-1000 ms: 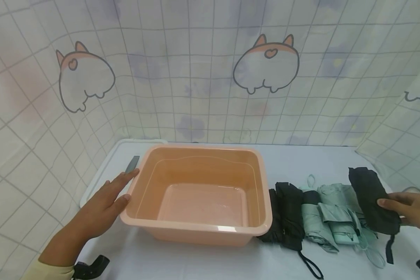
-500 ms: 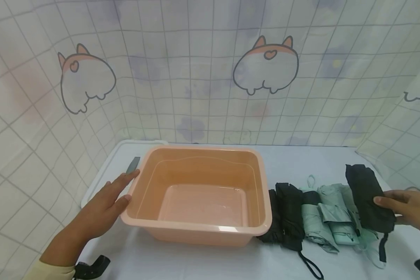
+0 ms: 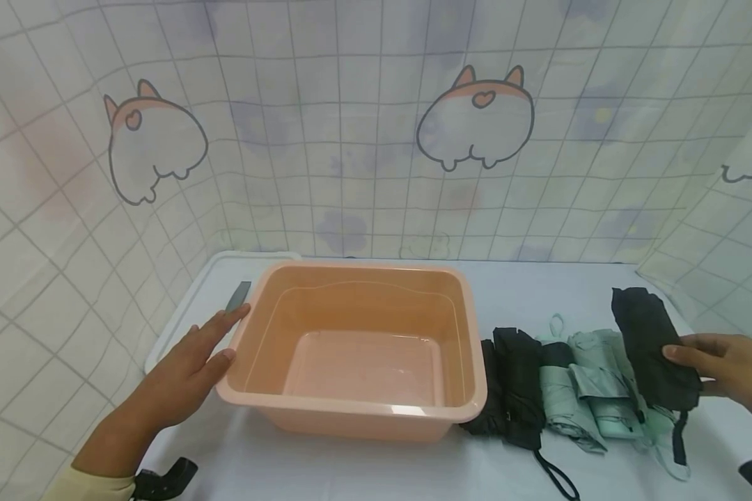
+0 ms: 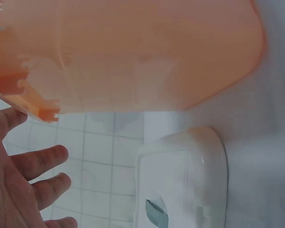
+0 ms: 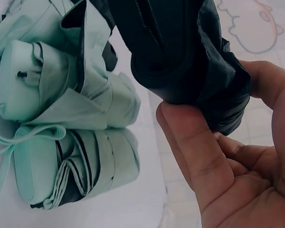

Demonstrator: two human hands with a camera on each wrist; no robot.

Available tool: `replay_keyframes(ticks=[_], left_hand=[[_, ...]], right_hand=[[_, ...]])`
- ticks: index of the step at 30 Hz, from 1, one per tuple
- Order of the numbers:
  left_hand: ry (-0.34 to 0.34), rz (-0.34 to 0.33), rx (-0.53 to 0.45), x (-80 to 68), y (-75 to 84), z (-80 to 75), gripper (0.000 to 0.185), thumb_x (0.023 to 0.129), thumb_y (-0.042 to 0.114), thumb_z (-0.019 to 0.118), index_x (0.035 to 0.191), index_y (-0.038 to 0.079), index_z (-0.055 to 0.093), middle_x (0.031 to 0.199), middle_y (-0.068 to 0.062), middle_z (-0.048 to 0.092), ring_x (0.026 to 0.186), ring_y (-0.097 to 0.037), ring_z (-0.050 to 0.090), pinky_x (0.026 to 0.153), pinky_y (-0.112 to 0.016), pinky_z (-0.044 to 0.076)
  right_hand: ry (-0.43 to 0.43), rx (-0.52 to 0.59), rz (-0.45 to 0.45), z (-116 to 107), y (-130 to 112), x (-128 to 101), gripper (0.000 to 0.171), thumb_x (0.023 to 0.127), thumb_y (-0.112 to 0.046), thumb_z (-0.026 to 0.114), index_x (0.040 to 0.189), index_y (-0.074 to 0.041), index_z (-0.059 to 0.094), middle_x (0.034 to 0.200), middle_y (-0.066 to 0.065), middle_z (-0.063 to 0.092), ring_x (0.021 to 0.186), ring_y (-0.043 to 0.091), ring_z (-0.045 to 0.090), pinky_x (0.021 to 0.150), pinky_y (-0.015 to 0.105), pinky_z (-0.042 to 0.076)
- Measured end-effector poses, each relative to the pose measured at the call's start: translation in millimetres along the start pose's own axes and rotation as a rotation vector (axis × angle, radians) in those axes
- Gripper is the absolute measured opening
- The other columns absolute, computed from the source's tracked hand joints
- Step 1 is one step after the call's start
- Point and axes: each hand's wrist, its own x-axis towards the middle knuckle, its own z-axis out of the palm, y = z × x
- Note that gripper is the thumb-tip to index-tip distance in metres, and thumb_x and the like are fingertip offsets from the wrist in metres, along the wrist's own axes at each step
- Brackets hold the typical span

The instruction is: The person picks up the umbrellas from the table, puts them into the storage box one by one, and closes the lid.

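My left hand (image 3: 188, 372) rests at the left rim of a peach plastic basin (image 3: 351, 417), its fingers spread; in the left wrist view the fingertips touch the rim from outside. At the right, my right hand (image 3: 727, 365) pinches a black folded umbrella (image 3: 652, 348) between thumb and fingers. This umbrella is raised over the right end of a row, its black strap hanging down. Below it lie mint-green folded umbrellas (image 3: 567, 396), also seen in the right wrist view. Black folded umbrellas (image 3: 519, 390) lie between these and the basin, one partly hidden by its rim.
Behind my left hand stands a white lidded box (image 4: 180, 156) with a grey-green piece poking from its top. A white cloth (image 3: 326, 466) covers the table. A tile-patterned curtain (image 3: 363, 139) hangs behind and at both sides.
My right hand has carried the black umbrella a little left and upward, over the mint-green ones. The left hand and the basin stay where they were.
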Motion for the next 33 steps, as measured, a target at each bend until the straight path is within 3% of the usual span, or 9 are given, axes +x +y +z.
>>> replay_keyframes(ticks=[5,13,21,33], left_hand=[[0.000,-0.003,-0.005,0.8,-0.2,0.6,0.059,0.109,0.032,0.045,0.164,0.035,0.023,0.166,-0.013,0.027,0.149,-0.051,0.021,0.117,-0.067,0.001],[-0.004,-0.034,0.006,1.2,-0.2,1.0,0.059,0.109,0.036,0.043,0.164,0.037,0.022,0.166,-0.015,0.027,0.149,-0.051,0.020,0.117,-0.067,0.002],[0.015,0.006,0.001,0.6,-3.6,1.1,0.061,0.109,0.031,0.048,0.164,0.036,0.023,0.164,-0.012,0.032,0.146,-0.046,0.032,0.101,-0.077,0.032],[0.017,0.007,-0.019,0.2,-2.3,0.9,0.060,0.109,0.031,0.048,0.164,0.034,0.024,0.164,-0.010,0.033,0.145,-0.044,0.034,0.102,-0.075,0.033]], right_hand=[[-0.020,0.012,0.025,-1,-10,-4,0.101,0.103,-0.058,0.048,0.143,0.030,0.017,0.144,0.049,0.030,0.127,0.066,0.040,0.092,0.078,0.036],[-0.039,0.002,0.036,-1,-23,-6,0.110,0.100,-0.064,0.049,0.143,0.031,0.012,0.146,0.052,0.020,0.130,0.067,0.033,0.095,0.072,0.040],[-0.046,0.013,0.028,1,-29,-9,0.107,0.101,-0.064,0.049,0.145,0.028,0.014,0.148,0.050,0.021,0.130,0.066,0.034,0.094,0.078,0.033],[-0.043,-0.013,-0.059,5,-41,-13,0.098,0.106,-0.056,0.044,0.142,0.031,0.016,0.144,0.053,0.021,0.127,0.067,0.037,0.092,0.070,0.044]])
